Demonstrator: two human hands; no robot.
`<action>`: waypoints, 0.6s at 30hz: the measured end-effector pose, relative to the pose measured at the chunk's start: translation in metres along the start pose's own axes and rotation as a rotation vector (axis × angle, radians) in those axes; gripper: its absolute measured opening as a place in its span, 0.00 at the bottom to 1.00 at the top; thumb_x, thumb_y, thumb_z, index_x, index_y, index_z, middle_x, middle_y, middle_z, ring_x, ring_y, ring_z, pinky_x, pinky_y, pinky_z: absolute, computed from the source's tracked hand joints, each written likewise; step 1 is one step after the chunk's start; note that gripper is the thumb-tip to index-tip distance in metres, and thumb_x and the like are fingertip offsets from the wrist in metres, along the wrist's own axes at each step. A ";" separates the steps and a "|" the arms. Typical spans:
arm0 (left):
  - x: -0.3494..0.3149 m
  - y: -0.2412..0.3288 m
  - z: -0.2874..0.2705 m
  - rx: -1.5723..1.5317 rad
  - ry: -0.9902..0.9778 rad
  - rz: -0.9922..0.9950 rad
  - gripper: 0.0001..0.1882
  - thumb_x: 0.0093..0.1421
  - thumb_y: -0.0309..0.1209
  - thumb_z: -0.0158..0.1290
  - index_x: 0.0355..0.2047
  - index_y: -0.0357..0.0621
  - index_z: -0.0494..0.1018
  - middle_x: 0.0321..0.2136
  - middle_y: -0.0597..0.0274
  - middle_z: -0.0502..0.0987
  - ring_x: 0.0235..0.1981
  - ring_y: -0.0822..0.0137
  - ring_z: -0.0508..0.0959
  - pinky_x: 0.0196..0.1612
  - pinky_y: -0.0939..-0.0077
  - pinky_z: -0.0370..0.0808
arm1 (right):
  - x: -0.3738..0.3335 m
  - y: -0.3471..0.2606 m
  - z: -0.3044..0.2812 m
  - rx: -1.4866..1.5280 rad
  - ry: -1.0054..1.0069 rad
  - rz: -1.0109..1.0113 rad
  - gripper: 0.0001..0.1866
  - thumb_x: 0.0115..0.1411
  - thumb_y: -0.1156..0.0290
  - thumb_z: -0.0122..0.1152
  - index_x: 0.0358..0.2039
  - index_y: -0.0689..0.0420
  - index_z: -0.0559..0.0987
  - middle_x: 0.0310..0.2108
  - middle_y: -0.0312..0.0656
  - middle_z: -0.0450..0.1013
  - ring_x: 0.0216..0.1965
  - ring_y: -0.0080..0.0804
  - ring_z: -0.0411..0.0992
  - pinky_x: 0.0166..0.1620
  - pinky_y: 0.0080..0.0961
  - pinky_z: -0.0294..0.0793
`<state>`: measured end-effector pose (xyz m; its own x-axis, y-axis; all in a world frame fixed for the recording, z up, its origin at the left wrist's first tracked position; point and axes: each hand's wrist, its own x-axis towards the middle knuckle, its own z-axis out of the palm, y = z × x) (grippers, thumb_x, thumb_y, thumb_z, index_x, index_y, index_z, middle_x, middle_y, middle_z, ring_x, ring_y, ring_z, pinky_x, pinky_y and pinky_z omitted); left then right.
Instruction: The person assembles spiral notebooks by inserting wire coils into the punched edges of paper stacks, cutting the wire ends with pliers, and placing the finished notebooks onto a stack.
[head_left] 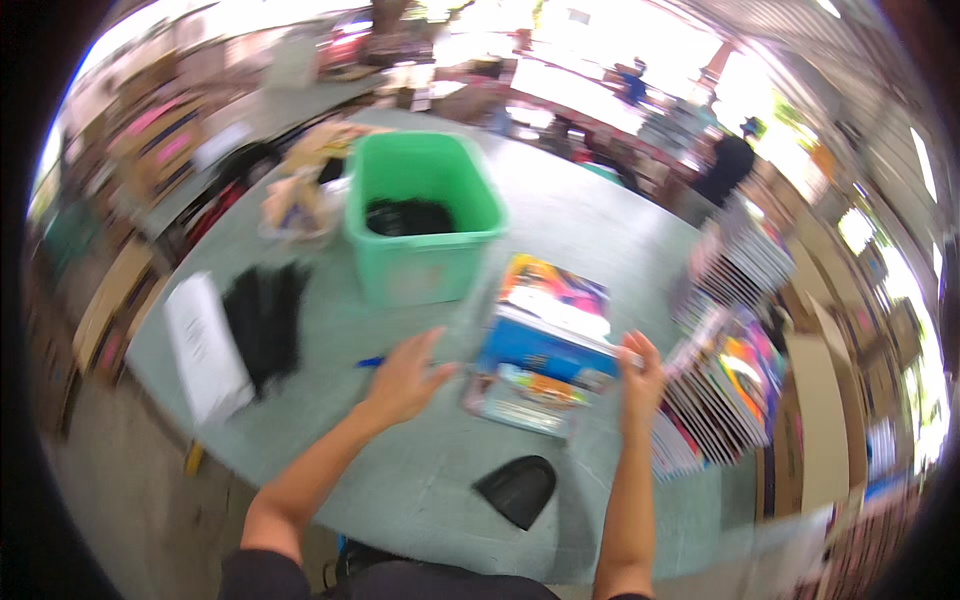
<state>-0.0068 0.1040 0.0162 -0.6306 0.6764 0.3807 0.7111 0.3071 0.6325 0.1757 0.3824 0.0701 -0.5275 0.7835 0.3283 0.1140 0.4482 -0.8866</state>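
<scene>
In the middle of the table lie colourful books (545,345), with a blue band across them and bright orange and pink artwork at the far end. My right hand (641,368) has its fingers closed on the right edge of the blue-banded book. Left of the books, my left hand (405,380) is held over the table with its fingers apart, holding nothing. Just beyond its wrist a small blue thing, perhaps a pen (371,361), lies on the tabletop. Nearer to me rests a black, flat piece with a rounded end (518,490). Motion blur softens the details.
A green plastic bin (410,275) with black contents stands behind the books. To the left lie a bundle of black strips (265,320) and a long white piece (208,345). Stacked books (715,395) line the right side, beside an open cardboard box (825,420). A person (728,165) stands far back.
</scene>
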 end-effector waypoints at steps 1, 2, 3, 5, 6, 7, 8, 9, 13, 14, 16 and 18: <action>0.011 0.007 0.009 -0.102 0.005 -0.024 0.33 0.61 0.46 0.48 0.58 0.35 0.57 0.54 0.41 0.64 0.55 0.46 0.65 0.58 0.61 0.60 | -0.001 0.003 0.007 0.295 0.076 0.068 0.16 0.58 0.67 0.60 0.46 0.60 0.75 0.40 0.44 0.75 0.40 0.27 0.73 0.45 0.21 0.71; 0.018 0.005 0.030 -0.047 0.088 0.039 0.36 0.59 0.45 0.50 0.59 0.33 0.54 0.53 0.40 0.64 0.53 0.46 0.66 0.56 0.61 0.63 | -0.002 0.008 0.013 0.317 0.110 0.075 0.13 0.58 0.66 0.60 0.40 0.60 0.76 0.36 0.42 0.76 0.37 0.25 0.73 0.41 0.21 0.70; 0.023 0.018 0.050 0.020 -0.063 0.015 0.38 0.57 0.44 0.52 0.61 0.34 0.51 0.52 0.40 0.65 0.52 0.46 0.67 0.54 0.59 0.65 | 0.001 0.011 0.018 0.340 0.162 0.084 0.10 0.58 0.66 0.60 0.35 0.60 0.77 0.32 0.40 0.76 0.34 0.23 0.72 0.37 0.20 0.70; 0.018 0.017 0.048 0.119 -0.290 -0.017 0.39 0.54 0.42 0.54 0.60 0.35 0.53 0.50 0.42 0.67 0.49 0.47 0.69 0.51 0.57 0.68 | 0.007 0.010 0.025 0.396 0.124 0.080 0.11 0.59 0.64 0.59 0.27 0.60 0.76 0.24 0.36 0.72 0.27 0.20 0.68 0.32 0.19 0.66; 0.015 0.016 0.034 0.157 -0.359 -0.031 0.37 0.53 0.42 0.54 0.58 0.35 0.57 0.48 0.43 0.68 0.48 0.47 0.70 0.49 0.56 0.69 | 0.010 0.008 0.024 0.375 0.067 0.089 0.11 0.59 0.65 0.59 0.27 0.60 0.76 0.24 0.36 0.72 0.27 0.20 0.68 0.32 0.18 0.65; 0.012 0.014 0.024 0.185 -0.433 -0.042 0.35 0.52 0.41 0.55 0.56 0.35 0.60 0.47 0.43 0.69 0.46 0.48 0.71 0.47 0.55 0.70 | 0.011 0.006 0.019 0.347 0.015 0.098 0.11 0.59 0.65 0.58 0.26 0.61 0.76 0.24 0.37 0.72 0.27 0.20 0.68 0.33 0.17 0.65; 0.013 0.004 0.009 0.245 -0.445 -0.152 0.29 0.52 0.41 0.54 0.50 0.36 0.66 0.43 0.44 0.71 0.44 0.47 0.72 0.45 0.55 0.71 | 0.016 0.008 0.015 0.327 -0.038 0.106 0.12 0.59 0.66 0.58 0.25 0.62 0.75 0.24 0.38 0.72 0.27 0.20 0.68 0.33 0.16 0.64; 0.012 -0.014 -0.016 0.303 -0.464 -0.253 0.24 0.53 0.42 0.53 0.44 0.36 0.72 0.40 0.45 0.73 0.42 0.47 0.74 0.44 0.55 0.72 | 0.015 0.008 0.018 0.365 -0.007 0.052 0.12 0.59 0.66 0.57 0.26 0.62 0.75 0.23 0.37 0.72 0.26 0.20 0.67 0.32 0.16 0.63; 0.001 -0.032 -0.119 0.587 0.025 -0.567 0.20 0.56 0.44 0.50 0.26 0.37 0.77 0.30 0.44 0.78 0.35 0.47 0.78 0.35 0.57 0.74 | 0.000 0.010 0.033 0.459 0.120 -0.037 0.11 0.58 0.68 0.52 0.27 0.63 0.76 0.20 0.37 0.70 0.22 0.19 0.65 0.28 0.15 0.62; 0.000 -0.049 -0.127 0.660 0.041 -0.731 0.21 0.56 0.45 0.51 0.28 0.36 0.76 0.30 0.42 0.78 0.35 0.50 0.79 0.35 0.58 0.74 | -0.003 0.014 0.029 0.448 0.101 -0.052 0.11 0.58 0.69 0.50 0.27 0.63 0.76 0.20 0.37 0.70 0.22 0.19 0.65 0.28 0.16 0.61; -0.024 -0.092 -0.122 0.858 -0.061 -0.733 0.15 0.57 0.39 0.48 0.31 0.41 0.77 0.32 0.51 0.78 0.34 0.50 0.79 0.35 0.57 0.75 | -0.004 0.011 0.028 0.439 0.053 -0.045 0.12 0.57 0.68 0.47 0.28 0.62 0.76 0.20 0.37 0.69 0.22 0.18 0.64 0.28 0.15 0.61; -0.038 -0.131 -0.118 0.952 0.049 -0.651 0.15 0.55 0.40 0.50 0.30 0.40 0.75 0.31 0.52 0.77 0.33 0.50 0.79 0.35 0.58 0.75 | -0.005 0.006 0.030 0.445 0.060 -0.013 0.12 0.58 0.68 0.47 0.28 0.62 0.76 0.19 0.36 0.68 0.22 0.18 0.64 0.28 0.15 0.61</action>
<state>-0.1125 -0.0408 -0.0018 -0.9607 0.1840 0.2079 0.1800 0.9829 -0.0382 0.1538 0.3677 0.0536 -0.4754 0.8085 0.3469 -0.2729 0.2394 -0.9318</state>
